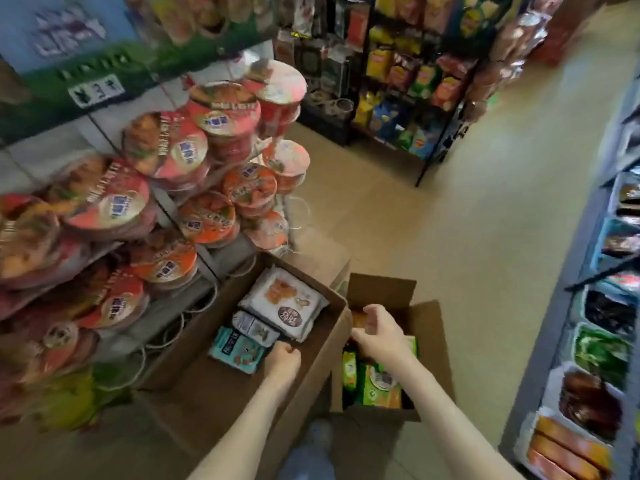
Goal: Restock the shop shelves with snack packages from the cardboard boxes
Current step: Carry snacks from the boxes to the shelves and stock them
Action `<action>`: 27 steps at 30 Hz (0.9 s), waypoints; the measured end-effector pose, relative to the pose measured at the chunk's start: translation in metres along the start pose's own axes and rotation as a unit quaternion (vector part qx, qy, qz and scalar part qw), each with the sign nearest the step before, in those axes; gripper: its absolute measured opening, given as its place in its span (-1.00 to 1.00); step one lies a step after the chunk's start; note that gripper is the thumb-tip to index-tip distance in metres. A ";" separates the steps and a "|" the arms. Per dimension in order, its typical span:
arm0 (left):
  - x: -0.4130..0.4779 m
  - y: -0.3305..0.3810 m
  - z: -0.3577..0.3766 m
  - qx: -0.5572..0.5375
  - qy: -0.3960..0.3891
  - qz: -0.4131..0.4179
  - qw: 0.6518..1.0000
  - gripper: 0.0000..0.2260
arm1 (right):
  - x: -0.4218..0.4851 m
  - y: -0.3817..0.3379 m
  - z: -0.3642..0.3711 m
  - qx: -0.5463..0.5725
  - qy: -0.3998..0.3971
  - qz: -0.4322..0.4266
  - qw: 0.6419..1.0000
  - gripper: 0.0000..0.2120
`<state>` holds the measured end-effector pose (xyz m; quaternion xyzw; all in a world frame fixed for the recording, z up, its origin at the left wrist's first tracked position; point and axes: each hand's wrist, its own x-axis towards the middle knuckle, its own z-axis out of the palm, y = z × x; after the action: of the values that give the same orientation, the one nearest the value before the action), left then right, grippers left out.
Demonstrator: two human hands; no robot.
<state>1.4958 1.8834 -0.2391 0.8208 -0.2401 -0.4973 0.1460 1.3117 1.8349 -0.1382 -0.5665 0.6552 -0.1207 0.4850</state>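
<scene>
Boxes (207, 393) sit on tan shop floor (450, 237); left grip (282, 358) pinches teal packet (239, 348), right grip (377, 332) unclear.

Noodle bowls (117, 206) blurred; left hand's (282, 358) fingers curl out of sight.

Nothing is legible: print on the noodle bowl lids (225, 109) and the white snack packet (284, 303) blurs.

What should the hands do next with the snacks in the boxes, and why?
Probably close the left hand on the teal packet and lift it out of the left box. Its curled fingers sit at the packet's edge, though blur hides any grip, and the right hand merely hangs over the packets in the right box.
</scene>
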 end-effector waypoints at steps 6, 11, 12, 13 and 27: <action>0.083 -0.052 -0.052 -0.036 0.070 -0.105 0.991 -0.67 | 0.082 0.001 0.108 -0.049 -0.102 0.010 0.994 -0.44; 0.127 -0.071 -0.059 -0.089 0.074 -0.121 0.986 -0.67 | 0.116 0.036 0.175 -0.110 -0.154 0.006 0.982 -0.40; 0.134 -0.071 -0.058 -0.099 0.070 -0.129 0.984 -0.69 | 0.119 0.044 0.185 -0.115 -0.159 0.009 0.981 -0.40; 0.144 -0.072 -0.054 -0.106 0.069 -0.140 0.982 -0.71 | 0.122 0.051 0.195 -0.119 -0.166 0.012 0.979 -0.38; 0.235 -0.044 0.016 -0.116 0.146 -0.200 0.962 -0.26 | 0.171 0.092 0.244 -0.090 -0.176 0.016 0.980 -0.43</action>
<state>1.5842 1.7938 -0.4434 0.8934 0.0119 -0.4153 0.1711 1.4621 1.8135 -0.4106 -0.6100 0.5767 0.0478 0.5413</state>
